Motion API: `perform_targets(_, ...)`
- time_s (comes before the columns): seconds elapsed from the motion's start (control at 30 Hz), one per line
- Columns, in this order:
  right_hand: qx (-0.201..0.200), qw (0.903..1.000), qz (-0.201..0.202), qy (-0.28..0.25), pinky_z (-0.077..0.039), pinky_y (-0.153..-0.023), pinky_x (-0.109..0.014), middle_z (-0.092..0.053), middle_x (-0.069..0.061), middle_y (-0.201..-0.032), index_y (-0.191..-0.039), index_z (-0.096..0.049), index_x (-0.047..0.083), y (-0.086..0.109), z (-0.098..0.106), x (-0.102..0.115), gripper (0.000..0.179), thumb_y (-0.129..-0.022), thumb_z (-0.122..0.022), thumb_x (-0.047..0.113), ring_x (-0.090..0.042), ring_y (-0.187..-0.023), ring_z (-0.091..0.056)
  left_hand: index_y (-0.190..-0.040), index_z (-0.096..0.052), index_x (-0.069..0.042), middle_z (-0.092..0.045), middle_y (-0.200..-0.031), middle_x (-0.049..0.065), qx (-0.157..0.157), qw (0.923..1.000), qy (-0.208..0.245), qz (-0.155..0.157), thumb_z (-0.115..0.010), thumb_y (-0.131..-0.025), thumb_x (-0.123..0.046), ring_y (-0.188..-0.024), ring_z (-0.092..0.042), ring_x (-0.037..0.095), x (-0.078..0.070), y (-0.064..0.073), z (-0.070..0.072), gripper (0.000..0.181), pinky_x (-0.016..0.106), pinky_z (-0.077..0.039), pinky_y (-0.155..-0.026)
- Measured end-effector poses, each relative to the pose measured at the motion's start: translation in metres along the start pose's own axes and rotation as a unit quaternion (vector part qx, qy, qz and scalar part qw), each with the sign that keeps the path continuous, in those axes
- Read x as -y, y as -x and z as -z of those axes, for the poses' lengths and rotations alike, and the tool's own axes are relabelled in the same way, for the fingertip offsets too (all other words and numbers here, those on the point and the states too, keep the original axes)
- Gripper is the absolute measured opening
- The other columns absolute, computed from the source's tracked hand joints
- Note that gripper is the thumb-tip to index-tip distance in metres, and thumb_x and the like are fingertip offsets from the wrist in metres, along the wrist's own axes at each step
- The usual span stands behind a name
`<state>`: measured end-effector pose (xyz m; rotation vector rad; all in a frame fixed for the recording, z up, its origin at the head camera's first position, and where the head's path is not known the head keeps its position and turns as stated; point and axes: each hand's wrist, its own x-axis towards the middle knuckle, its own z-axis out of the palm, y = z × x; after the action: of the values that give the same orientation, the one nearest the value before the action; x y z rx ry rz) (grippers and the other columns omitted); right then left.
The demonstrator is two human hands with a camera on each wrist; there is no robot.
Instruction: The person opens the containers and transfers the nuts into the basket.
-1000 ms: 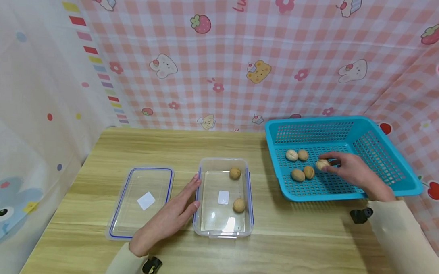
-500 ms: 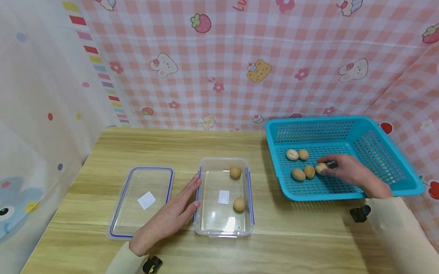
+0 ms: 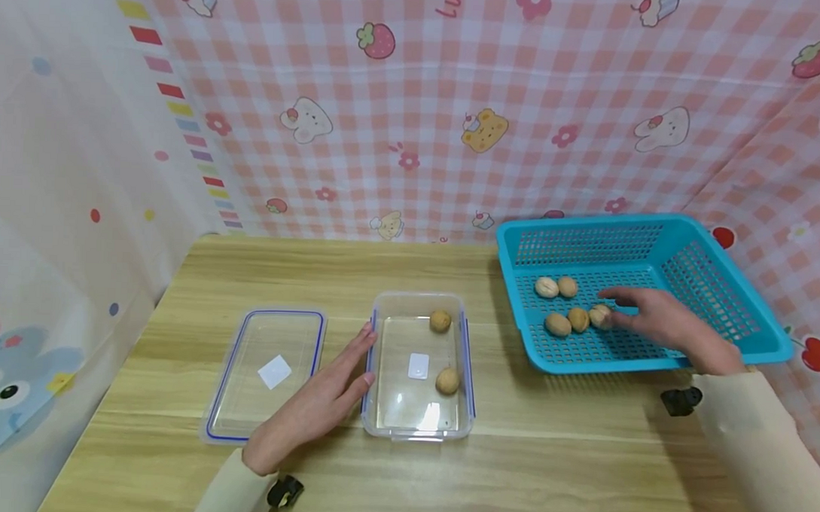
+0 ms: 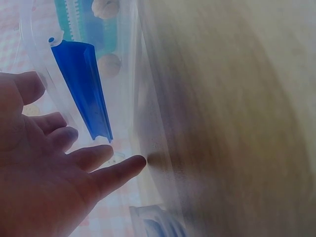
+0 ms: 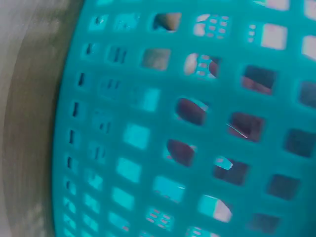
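While our left hand (image 3: 313, 405) lays straight fingers against the box (image 3: 394, 415) at lower centre, our right hand (image 3: 668, 324), fingers loose and parted, is by a walnut (image 3: 599, 317) in the basket (image 3: 753, 321), right of the frame's centre.

On my feed I can read a red "Lu" (image 3: 450, 1), cut off up top, on the checked cloth (image 3: 389, 89). There's a lone "e" (image 3: 440, 240) lower down on it too.
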<state>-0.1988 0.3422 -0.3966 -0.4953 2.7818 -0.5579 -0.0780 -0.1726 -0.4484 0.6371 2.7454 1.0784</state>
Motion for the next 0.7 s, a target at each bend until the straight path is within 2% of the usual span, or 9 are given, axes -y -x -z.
perform_targets(0.17,-0.041,0.9986,0.025,0.022,-0.05,-0.094,-0.067,-0.058,-0.034,-0.138,-0.141,-0.058,-0.004,0.01,0.003,0.009,0.042,-0.106,-0.062,0.018,-0.054,-0.124,-0.056,-0.164,-0.027,-0.007,-0.016,-0.172,0.008,-0.004,1.0,-0.003,-0.004,-0.049,-0.111,-0.026,-0.156,-0.02,0.026,0.001,0.0,-0.001,0.061,0.053,-0.023,-0.124)
perform_targets(0.43,-0.117,0.9919,0.046,0.014,-0.05,-0.094,-0.068,-0.062,-0.031,-0.135,-0.139,-0.061,-0.002,0.023,0.001,0.03,0.04,-0.104,-0.065,0.015,-0.051,-0.123,-0.057,-0.164,-0.028,-0.005,-0.016,-0.172,0.009,-0.005,1.0,-0.003,-0.005,-0.05,-0.111,-0.026,-0.156,-0.02,0.026,0.001,0.0,-0.001,0.061,0.053,-0.024,-0.124)
perform_targets(0.57,-0.17,0.9823,0.077,0.008,-0.052,-0.091,-0.066,-0.065,-0.027,-0.132,-0.137,-0.063,-0.001,0.029,-0.002,0.041,0.039,-0.101,-0.068,0.012,-0.048,-0.12,-0.06,-0.164,-0.028,-0.007,-0.017,-0.172,0.009,-0.003,1.0,-0.002,-0.002,-0.05,-0.111,-0.025,-0.156,-0.02,0.025,0.001,0.0,-0.001,0.06,0.052,-0.024,-0.124)
perform_targets(0.7,-0.228,0.9668,0.114,0.011,-0.054,-0.085,-0.058,-0.07,-0.021,-0.127,-0.133,-0.067,0.001,0.034,-0.005,0.053,0.035,-0.1,-0.07,0.011,-0.043,-0.115,-0.065,-0.164,-0.027,-0.008,-0.016,-0.172,0.009,-0.001,1.0,-0.003,0.001,-0.05,-0.111,-0.025,-0.156,-0.02,0.024,0.0,0.0,0.0,0.06,0.051,-0.024,-0.125)
